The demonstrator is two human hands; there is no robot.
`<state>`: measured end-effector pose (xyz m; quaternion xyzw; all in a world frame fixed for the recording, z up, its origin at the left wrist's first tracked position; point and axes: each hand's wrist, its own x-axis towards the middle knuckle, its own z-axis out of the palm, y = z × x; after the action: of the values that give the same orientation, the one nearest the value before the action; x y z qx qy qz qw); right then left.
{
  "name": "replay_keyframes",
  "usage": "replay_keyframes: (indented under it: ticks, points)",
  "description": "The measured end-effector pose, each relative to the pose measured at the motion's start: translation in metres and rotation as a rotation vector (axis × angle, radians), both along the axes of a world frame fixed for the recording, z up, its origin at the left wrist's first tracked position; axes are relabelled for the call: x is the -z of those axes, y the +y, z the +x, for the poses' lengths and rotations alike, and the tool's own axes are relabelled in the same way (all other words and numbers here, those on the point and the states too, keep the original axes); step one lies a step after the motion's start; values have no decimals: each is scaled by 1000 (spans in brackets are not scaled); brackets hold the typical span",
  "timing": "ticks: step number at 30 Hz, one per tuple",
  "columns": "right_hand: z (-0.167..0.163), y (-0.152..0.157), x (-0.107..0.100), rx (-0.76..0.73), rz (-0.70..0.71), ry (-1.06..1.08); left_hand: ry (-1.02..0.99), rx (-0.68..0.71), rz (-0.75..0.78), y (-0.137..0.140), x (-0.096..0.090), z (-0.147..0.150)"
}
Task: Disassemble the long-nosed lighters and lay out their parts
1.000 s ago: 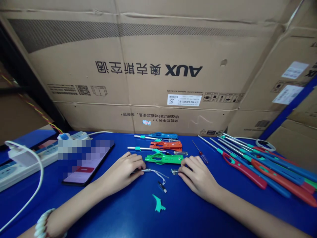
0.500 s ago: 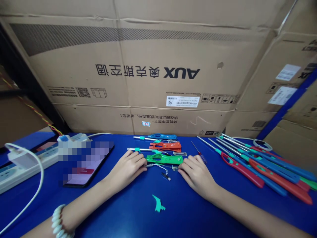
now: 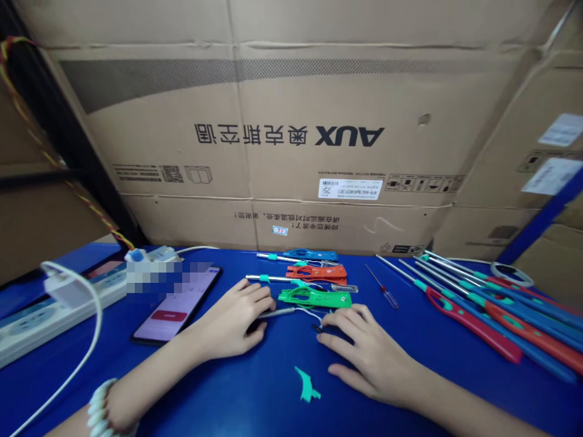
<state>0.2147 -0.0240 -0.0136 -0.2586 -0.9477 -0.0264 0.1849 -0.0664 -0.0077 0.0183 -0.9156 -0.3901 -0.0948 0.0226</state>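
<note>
My left hand [image 3: 239, 318] rests on the table, fingers curved forward and thumb apart. It partly covers a thin metal lighter tube [image 3: 280, 312], joined by white wires to a small black piece [image 3: 315, 328]. My right hand [image 3: 364, 349] has its fingers spread, fingertips at that black piece and thumb held away. Just beyond lies a green lighter casing half [image 3: 314, 297], with red [image 3: 316, 275] and blue [image 3: 310, 255] halves behind it. A clear fuel tank [image 3: 345, 288] lies beside the red one. A teal trigger piece [image 3: 308, 386] lies between my forearms.
A screwdriver [image 3: 387, 294] and several long-necked lighters [image 3: 473, 315] lie to the right. On the left are a phone [image 3: 175, 309], a power strip [image 3: 27, 328] and a white charging cable [image 3: 98, 321]. Cardboard [image 3: 282, 91] stands behind the blue table [image 3: 255, 394].
My right hand has come nearer, its fingers spreading and reaching the black piece. My left thumb has moved away from its fingers. The view has shifted slightly left.
</note>
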Motion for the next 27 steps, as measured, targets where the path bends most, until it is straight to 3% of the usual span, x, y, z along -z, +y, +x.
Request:
replay_keyframes:
  ticks: [13, 20, 27]
  points:
    - [-1, 3, -1, 1, -86, 21, -10, -58, -86, 2, -10, -17]
    - [-1, 3, 4, 27, -60, 98, -29, -16, -31, 8, -4, -22]
    - [0, 3, 5, 78, -10, 149, -20, -58, 83, 8, -3, -21]
